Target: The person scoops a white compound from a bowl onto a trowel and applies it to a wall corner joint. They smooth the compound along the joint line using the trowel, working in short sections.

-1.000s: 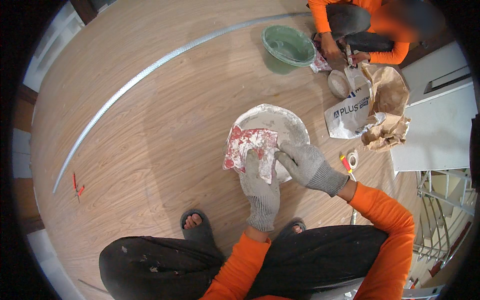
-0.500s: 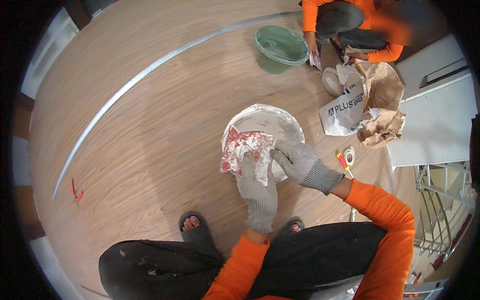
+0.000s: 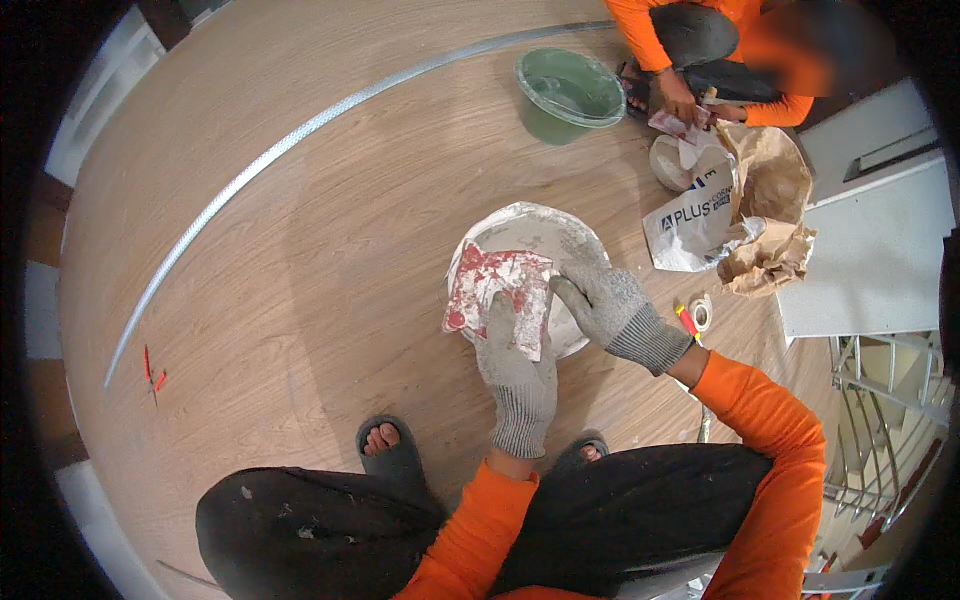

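Observation:
My left hand [image 3: 515,380], in a grey glove, grips a flat red piece [image 3: 475,290] smeared with white paste, thumb across its face. My right hand [image 3: 610,305], also gloved, is at the piece's right edge with thumb and fingers pinched on it. The piece is over a round white basin [image 3: 540,225] coated with pale grey paste, which stands on the wooden floor [image 3: 310,260] in front of my sandalled feet.
A co-worker [image 3: 690,35] crouches at upper right beside a green basin [image 3: 568,95], paper sacks [image 3: 760,180] and a pale bowl [image 3: 670,160]. A long metal strip [image 3: 280,150] crosses the floor. Red-handled pliers [image 3: 152,375], a tape roll [image 3: 702,312] and metal railings [image 3: 880,430] are also visible.
My hands keep their grip, with only slight movement. The co-worker's hands have shifted, with a red-and-white piece now over the pale bowl's edge.

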Demonstrator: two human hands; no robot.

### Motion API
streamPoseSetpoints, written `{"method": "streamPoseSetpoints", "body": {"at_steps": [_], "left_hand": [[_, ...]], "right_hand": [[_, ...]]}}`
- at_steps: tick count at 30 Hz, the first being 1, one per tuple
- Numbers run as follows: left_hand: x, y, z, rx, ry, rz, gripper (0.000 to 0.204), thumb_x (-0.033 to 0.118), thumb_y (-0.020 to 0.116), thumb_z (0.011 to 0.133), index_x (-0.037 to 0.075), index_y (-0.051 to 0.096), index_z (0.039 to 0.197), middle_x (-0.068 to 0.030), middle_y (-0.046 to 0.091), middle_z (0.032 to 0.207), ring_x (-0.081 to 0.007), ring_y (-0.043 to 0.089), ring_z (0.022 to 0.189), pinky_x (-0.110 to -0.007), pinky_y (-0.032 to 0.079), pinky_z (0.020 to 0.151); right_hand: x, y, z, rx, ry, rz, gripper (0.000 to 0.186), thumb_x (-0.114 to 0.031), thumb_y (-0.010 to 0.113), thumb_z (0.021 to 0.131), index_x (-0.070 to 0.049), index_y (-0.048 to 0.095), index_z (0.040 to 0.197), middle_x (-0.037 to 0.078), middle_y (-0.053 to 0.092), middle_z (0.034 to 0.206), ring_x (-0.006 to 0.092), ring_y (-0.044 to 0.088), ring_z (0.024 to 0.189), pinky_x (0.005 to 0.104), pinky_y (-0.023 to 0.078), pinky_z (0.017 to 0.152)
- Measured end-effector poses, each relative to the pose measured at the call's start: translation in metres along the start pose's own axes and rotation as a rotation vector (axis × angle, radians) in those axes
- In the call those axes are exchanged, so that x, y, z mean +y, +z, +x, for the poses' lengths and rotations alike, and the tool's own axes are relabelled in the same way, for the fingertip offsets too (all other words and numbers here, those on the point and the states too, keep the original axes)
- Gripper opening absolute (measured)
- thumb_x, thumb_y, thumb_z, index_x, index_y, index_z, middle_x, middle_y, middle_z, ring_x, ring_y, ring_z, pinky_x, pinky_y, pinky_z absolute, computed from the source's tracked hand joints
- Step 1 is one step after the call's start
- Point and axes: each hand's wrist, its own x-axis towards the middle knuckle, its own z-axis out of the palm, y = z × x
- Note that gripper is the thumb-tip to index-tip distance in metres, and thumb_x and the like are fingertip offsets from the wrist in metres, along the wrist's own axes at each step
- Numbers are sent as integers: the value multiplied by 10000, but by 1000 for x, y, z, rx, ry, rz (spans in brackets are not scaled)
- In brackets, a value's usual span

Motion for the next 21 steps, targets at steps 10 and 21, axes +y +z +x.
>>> {"method": "streamPoseSetpoints", "body": {"at_steps": [10, 21], "left_hand": [[4, -9, -3, -66, 171, 322, 447, -8, 608, 989, -48, 497, 1420, -152, 581, 1356, -257, 590, 1262, -358, 494, 1080], [11, -13, -1, -77, 287, 499, 525, 26, 615, 985, -43, 449, 1479, -167, 590, 1357, -278, 578, 1281, -347, 489, 1094]], "right_hand": [[-19, -4, -10, -132, 42, 86, 282, -279, 573, 1040, -42, 670, 1159, 213, 706, 962, 410, 695, 880, 506, 555, 778], [-7, -23, 2, 2, 89, 59, 247, -256, 565, 1052, -43, 650, 1144, 234, 670, 811, 432, 681, 764, 512, 518, 656]]}}
